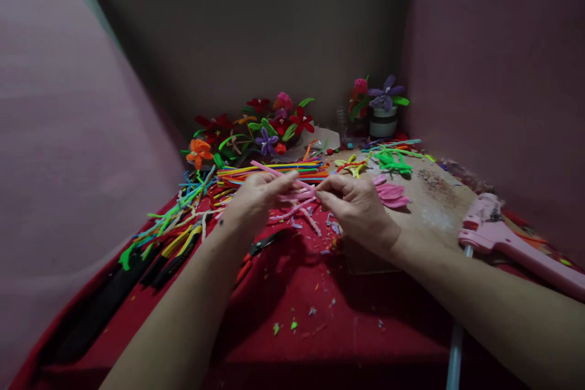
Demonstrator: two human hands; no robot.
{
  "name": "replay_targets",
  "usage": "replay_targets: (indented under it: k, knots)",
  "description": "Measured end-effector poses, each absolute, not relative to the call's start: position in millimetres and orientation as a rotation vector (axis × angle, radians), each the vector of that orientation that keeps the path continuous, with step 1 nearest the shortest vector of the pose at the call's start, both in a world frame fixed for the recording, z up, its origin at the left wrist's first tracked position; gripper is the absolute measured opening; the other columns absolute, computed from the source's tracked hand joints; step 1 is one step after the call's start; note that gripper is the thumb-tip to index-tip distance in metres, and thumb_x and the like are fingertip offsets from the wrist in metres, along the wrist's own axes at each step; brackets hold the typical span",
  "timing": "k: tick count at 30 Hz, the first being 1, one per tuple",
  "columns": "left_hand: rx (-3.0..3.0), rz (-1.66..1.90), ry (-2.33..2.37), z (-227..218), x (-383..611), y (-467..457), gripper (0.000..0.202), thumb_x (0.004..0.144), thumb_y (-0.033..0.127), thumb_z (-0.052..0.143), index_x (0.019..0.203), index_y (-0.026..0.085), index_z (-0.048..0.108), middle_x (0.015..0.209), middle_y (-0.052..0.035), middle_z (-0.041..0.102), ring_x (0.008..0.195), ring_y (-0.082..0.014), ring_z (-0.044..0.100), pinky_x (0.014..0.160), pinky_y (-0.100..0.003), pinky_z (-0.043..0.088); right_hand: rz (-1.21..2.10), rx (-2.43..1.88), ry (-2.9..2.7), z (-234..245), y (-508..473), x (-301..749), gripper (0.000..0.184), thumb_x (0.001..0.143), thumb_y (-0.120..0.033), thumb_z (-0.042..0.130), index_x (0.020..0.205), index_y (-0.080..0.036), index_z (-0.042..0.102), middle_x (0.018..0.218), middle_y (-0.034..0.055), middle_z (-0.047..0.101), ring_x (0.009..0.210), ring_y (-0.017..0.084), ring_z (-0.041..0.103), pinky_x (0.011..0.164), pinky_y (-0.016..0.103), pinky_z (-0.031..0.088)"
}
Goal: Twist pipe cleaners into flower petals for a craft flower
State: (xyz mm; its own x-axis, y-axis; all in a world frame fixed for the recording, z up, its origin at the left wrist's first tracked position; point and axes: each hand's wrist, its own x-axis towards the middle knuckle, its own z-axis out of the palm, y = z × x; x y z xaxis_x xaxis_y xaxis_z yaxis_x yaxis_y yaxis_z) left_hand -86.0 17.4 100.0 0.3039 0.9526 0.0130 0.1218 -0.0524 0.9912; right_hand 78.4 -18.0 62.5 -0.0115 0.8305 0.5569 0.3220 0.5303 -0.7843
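Note:
A pink pipe cleaner (306, 185) runs between my two hands above the table. My left hand (256, 195) is closed around its left part, thumb and fingers together, with one end sticking out behind the hand. At its other end, the fingertips of my right hand (359, 202) pinch the pink strand; the exact grip is partly hidden by the fingers. Loose pink pipe cleaner pieces (311, 220) lie just below the hands. Looped pink petals (392, 194) rest on the board to the right of my right hand. Behind the hands is a bundle of colored pipe cleaners (274, 170).
Orange-handled scissors (261, 246) lie by my left forearm, near yellow-black tools (176, 253). A pink glue gun (489, 231) sits at right on the cardboard (441, 210). Pipe cleaner flowers (267, 141) and a small pot (382, 122) stand behind. Scraps dot the red cloth (338, 335).

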Motion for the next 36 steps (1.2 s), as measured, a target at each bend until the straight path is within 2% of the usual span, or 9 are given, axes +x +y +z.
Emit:
replay_targets:
  k: [3,6,9,12,16,20,25,32,36]
  knots:
    - [1.587,1.427,1.224,108.4,-102.3,30.0,0.02,0.068,0.031,0.066,0.08,0.015,0.063,0.073,-0.0025,0.064,0.066,-0.0127,0.059,0.06,-0.023,0.047,1.078,-0.866,-1.292,68.0,-13.4,80.9,0.014,0.07,-0.023,0.059,0.058,-0.016,0.056,0.051,-0.0015,0.054,0.047,0.009,0.045,0.049,0.023,0.035]
    - [1.745,1.48,1.158,106.6,-103.8,32.6,0.017,0.073,0.029,0.061,0.082,0.015,0.062,0.07,-0.0007,0.061,0.063,-0.0116,0.057,0.06,-0.024,0.047,1.357,-0.707,-1.11,69.0,-10.3,82.5,0.011,0.064,-0.022,0.065,0.058,-0.015,0.057,0.049,-0.0028,0.055,0.044,0.007,0.046,0.046,0.021,0.034]
    - [2.328,1.572,1.023,102.0,-92.2,19.0,0.006,0.075,0.022,0.062,0.078,0.017,0.062,0.078,-0.001,0.062,0.075,-0.0125,0.057,0.069,-0.025,0.046,1.474,-0.684,-1.018,67.7,-9.2,82.2,0.009,0.06,-0.019,0.066,0.059,-0.015,0.058,0.048,-0.0031,0.055,0.042,0.006,0.046,0.043,0.02,0.033]
    - [2.741,1.7,1.004,100.2,-82.4,2.6,0.001,0.078,0.02,0.06,0.077,0.018,0.06,0.08,-0.0013,0.06,0.076,-0.012,0.055,0.069,-0.025,0.046,1.506,-0.69,-0.948,66.7,-8.5,81.0,0.009,0.058,-0.017,0.065,0.057,-0.014,0.057,0.047,-0.0022,0.055,0.041,0.006,0.047,0.042,0.019,0.033]
    - [2.944,1.788,1.025,98.6,-81.0,-2.0,0.009,0.077,0.019,0.062,0.085,0.019,0.06,0.082,-0.003,0.059,0.079,-0.0144,0.053,0.072,-0.028,0.045,1.55,-0.694,-0.885,65.8,-7.4,80.2,0.008,0.056,-0.015,0.065,0.056,-0.014,0.057,0.047,-0.0022,0.056,0.04,0.005,0.047,0.041,0.018,0.033]
    - [3.199,1.557,0.968,95.0,-82.0,6.9,0.009,0.079,0.024,0.06,0.087,0.022,0.064,0.09,-0.0048,0.061,0.088,-0.0181,0.051,0.08,-0.033,0.041,1.528,-0.683,-0.952,64.0,-7.5,79.6,0.009,0.055,-0.016,0.067,0.056,-0.014,0.058,0.046,-0.0035,0.054,0.04,0.006,0.047,0.04,0.018,0.032]
    - [3.217,1.285,0.922,91.0,-81.9,10.3,0.011,0.083,0.025,0.054,0.08,0.019,0.064,0.08,-0.0036,0.063,0.076,-0.0153,0.054,0.076,-0.032,0.039,1.479,-0.714,-1.064,64.0,-9.1,79.3,0.011,0.056,-0.018,0.066,0.053,-0.014,0.056,0.045,-0.0038,0.052,0.039,0.006,0.046,0.042,0.02,0.032]
    - [2.645,1.14,1.034,90.1,-71.2,1.1,0.014,0.081,0.019,0.052,0.071,0.014,0.059,0.069,-0.0005,0.058,0.064,-0.0102,0.05,0.06,-0.022,0.038,1.253,-0.84,-1.232,67.9,-13.6,78.9,0.013,0.063,-0.015,0.058,0.051,-0.015,0.052,0.044,-0.005,0.048,0.041,0.006,0.041,0.044,0.022,0.03]
    - [2.093,1.009,1.169,87.1,-61.4,-1.8,0.019,0.08,0.022,0.049,0.064,0.013,0.055,0.056,0.0034,0.047,0.051,-0.0075,0.04,0.051,-0.02,0.034,0.866,-0.988,-1.43,62.9,-15.9,76.8,0.018,0.07,-0.015,0.055,0.052,-0.015,0.053,0.048,-0.0036,0.048,0.048,0.008,0.041,0.05,0.024,0.031]
